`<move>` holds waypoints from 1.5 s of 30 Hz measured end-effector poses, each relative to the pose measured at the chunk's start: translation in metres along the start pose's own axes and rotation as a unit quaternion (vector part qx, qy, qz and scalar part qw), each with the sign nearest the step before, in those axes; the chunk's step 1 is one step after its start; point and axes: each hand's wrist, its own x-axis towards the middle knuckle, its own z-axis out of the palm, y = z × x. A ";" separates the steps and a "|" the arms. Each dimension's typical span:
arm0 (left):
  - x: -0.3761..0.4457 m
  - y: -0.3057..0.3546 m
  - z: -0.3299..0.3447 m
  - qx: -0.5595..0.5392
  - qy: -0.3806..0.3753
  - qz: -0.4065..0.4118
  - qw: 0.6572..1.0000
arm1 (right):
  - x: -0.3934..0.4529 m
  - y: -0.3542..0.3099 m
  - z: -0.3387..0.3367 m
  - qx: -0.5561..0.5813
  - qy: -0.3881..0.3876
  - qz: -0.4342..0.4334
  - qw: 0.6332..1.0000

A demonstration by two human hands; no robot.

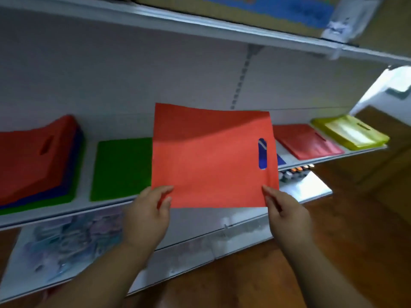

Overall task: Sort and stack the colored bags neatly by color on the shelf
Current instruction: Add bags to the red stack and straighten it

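Left hand and right hand, nearest the viewer, each pinching a lower corner of one red bag; the left grip has thumb on the near face and fingers curled behind the bottom-left corner; the right grip pinches the bottom-right corner likewise, though its hidden fingers cannot be made out; neither hand is spread. The bag is held up flat, in the air, in front of the middle shelf and not resting on it; its cut-out handle slot lies upright near the right edge, so the bag's top points toward the right hand and its long axis runs roughly left to right. Behind it a blue bag shows at the right edge and through the slot. On the shelf, left to right: a mixed pile with red on top, blue and green beneath; a green stack; a red stack; a yellow stack. Key relation: the red stack lies to the right of the held bag, just past the right hand, with the blue bag between; the right hand is nearer it, the left hand well apart from it. Judgement: the coming move would likely carry the bag rightward, slot leading, to be laid flat on the red stack; the slots on that stack appear to lie toward its right side too, so little turning seems needed.
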 end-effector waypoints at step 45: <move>0.169 0.344 0.507 0.253 -0.072 -0.030 0.964 | 0.480 0.446 -0.160 -0.199 -0.190 -0.038 0.960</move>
